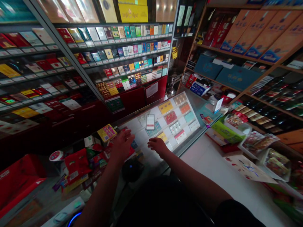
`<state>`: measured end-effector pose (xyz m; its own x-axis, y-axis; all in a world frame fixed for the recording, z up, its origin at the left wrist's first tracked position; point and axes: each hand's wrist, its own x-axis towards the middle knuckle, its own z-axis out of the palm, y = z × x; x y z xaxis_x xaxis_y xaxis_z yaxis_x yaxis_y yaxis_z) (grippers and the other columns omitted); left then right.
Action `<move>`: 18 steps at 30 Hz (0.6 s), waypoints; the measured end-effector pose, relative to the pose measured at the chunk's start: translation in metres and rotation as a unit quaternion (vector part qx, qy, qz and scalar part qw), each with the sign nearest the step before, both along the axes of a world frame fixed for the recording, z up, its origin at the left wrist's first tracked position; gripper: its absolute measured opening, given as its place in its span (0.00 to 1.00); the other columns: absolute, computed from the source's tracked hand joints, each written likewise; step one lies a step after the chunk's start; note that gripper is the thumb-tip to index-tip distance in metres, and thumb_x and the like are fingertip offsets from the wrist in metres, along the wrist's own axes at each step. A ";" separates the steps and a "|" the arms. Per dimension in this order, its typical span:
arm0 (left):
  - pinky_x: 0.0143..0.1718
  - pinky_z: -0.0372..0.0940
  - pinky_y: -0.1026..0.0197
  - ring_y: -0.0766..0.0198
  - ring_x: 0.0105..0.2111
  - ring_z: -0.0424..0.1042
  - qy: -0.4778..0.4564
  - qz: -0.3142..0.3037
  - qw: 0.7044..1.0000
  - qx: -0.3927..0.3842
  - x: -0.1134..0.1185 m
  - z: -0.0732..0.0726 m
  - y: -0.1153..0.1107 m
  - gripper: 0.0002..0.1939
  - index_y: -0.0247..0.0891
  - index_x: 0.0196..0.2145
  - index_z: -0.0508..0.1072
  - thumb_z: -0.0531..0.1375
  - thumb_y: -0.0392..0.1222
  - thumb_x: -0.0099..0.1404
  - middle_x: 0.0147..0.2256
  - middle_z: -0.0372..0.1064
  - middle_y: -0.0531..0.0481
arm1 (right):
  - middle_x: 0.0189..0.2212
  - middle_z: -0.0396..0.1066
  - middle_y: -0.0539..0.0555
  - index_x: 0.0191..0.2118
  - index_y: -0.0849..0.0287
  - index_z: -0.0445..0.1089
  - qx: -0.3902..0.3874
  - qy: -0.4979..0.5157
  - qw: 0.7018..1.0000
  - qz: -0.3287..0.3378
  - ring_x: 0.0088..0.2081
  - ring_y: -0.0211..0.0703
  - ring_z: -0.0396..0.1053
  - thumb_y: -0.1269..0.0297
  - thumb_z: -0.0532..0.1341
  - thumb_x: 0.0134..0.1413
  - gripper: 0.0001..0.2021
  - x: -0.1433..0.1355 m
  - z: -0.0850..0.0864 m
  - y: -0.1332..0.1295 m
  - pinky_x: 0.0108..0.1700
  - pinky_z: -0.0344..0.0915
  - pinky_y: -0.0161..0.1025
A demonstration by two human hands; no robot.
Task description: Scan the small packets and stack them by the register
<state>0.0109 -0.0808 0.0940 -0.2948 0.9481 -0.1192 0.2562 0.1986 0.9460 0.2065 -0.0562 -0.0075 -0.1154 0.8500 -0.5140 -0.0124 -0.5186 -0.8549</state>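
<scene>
My left hand (123,142) is over a pile of red packets at the left side of the glass counter. Its fingers are apart and slightly bent, and nothing shows in them; whether they touch the packets is unclear. My right hand (158,146) hovers at the near edge of the glass display counter (155,154), fingers loosely stretched to the left and holding nothing visible. Just beyond it, a small white and grey upright item (151,122) appears pixelated. Cigarette packs, such as a red one (170,117), lie in rows under the glass. Near my left hand is a yellow box (107,132).
Shelves of cigarette packs (132,50) line the far wall. A red snack bag (77,165), a round white tub (56,155) and a red box (20,179) sit at left. A black round device (131,170) stands close to me. Bins of packaged goods (276,162) are at right.
</scene>
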 end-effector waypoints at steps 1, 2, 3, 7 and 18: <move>0.56 0.71 0.44 0.47 0.53 0.78 -0.003 -0.008 1.000 -0.002 0.007 -0.005 0.000 0.29 0.37 0.52 0.78 0.68 0.58 0.59 0.54 0.78 0.36 | 0.34 0.81 0.56 0.42 0.63 0.77 0.000 0.000 1.000 -0.007 0.33 0.41 0.79 0.71 0.67 0.54 0.09 0.007 -0.001 0.000 0.33 0.68 0.33; 0.58 0.70 0.44 0.46 0.55 0.77 -0.009 -0.020 1.000 -0.009 0.014 -0.009 0.001 0.30 0.36 0.52 0.78 0.68 0.58 0.58 0.55 0.78 0.35 | 0.33 0.81 0.56 0.41 0.63 0.77 -0.002 0.001 1.000 -0.012 0.33 0.41 0.78 0.72 0.66 0.54 0.08 0.015 -0.003 0.001 0.33 0.68 0.33; 0.58 0.69 0.44 0.46 0.55 0.77 -0.013 -0.030 0.999 -0.017 0.021 -0.014 0.001 0.31 0.36 0.52 0.77 0.68 0.59 0.58 0.55 0.78 0.35 | 0.33 0.80 0.55 0.41 0.63 0.77 -0.004 0.000 1.000 -0.017 0.33 0.40 0.78 0.72 0.66 0.54 0.07 0.023 -0.004 0.001 0.33 0.68 0.33; 0.57 0.69 0.44 0.45 0.53 0.77 -0.007 -0.084 0.995 -0.048 0.053 -0.029 0.004 0.34 0.35 0.53 0.77 0.68 0.62 0.57 0.52 0.79 0.35 | 0.31 0.80 0.55 0.38 0.62 0.78 0.000 -0.021 0.999 -0.032 0.31 0.40 0.77 0.71 0.66 0.55 0.06 0.054 -0.011 0.005 0.32 0.68 0.34; 0.57 0.69 0.43 0.43 0.52 0.79 0.013 -0.164 0.980 -0.109 0.129 -0.054 0.020 0.32 0.37 0.50 0.78 0.67 0.63 0.56 0.50 0.81 0.36 | 0.30 0.80 0.55 0.42 0.64 0.79 0.033 -0.131 0.984 -0.118 0.33 0.41 0.76 0.66 0.66 0.52 0.12 0.197 -0.038 0.043 0.35 0.69 0.35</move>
<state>0.1399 -0.0609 0.0396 0.0156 0.9451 -0.3264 0.3634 0.2988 0.8824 0.4040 -0.0134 -0.0451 0.2179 0.8695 -0.4433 0.0986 -0.4715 -0.8763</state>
